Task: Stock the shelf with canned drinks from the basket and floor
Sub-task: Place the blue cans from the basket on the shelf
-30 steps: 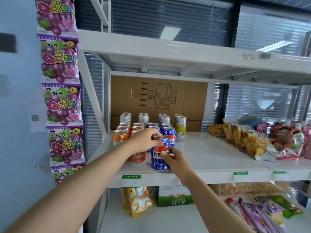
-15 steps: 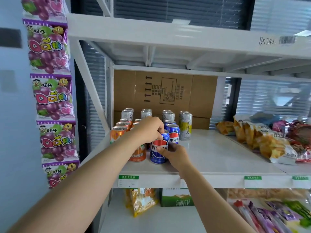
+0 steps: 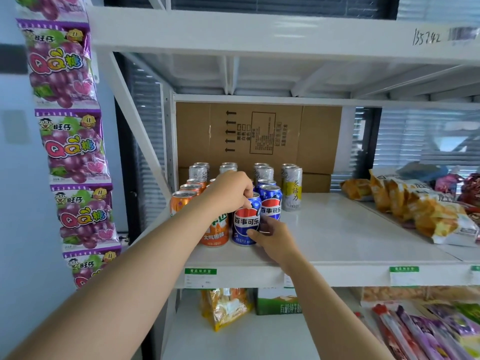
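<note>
At centre frame, the left hand (image 3: 228, 194) pinches the top of the blue-and-red metal drink can (image 3: 245, 222) standing on the white metal shelf (image 3: 337, 229), while the right hand (image 3: 275, 239) has its grip curled round the can's lower side.

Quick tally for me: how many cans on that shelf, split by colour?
Orange cans: 5 in view
Blue cans: 3
Silver cans: 8, back rows overlapping
Total: 16 in view; the left hand, gripping the front blue can with the right hand, may hide more.
</note>
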The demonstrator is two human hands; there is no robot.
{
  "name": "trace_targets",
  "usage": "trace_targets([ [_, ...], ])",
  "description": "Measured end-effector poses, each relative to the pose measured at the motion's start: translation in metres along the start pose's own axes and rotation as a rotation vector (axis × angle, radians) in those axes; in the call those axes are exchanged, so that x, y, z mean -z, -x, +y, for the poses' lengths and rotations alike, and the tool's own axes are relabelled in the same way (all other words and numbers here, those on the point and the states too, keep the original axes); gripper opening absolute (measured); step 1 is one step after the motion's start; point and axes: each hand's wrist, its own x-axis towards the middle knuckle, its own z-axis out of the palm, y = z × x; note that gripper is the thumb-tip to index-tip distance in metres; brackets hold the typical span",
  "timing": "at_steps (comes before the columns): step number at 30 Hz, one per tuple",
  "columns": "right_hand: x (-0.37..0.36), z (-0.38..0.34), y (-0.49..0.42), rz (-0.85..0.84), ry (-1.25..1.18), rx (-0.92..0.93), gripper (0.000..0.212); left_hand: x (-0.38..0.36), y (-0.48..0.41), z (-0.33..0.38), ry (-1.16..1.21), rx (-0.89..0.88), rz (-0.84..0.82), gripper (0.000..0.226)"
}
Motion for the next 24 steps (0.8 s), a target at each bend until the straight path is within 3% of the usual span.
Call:
trace_targets([
  [10, -0.003, -0.001, 0.000, 0.053, 0.267, -0.031, 0.056, 0.003, -0.002, -0.006, 0.022, 0.007, -0.022, 0.024],
  [24, 0.000, -0.017, 0.016, 0.020, 0.384, 0.007, 0.036, -0.001, 0.004, -0.004, 0.066, 0.039, 0.037, 0.025],
])
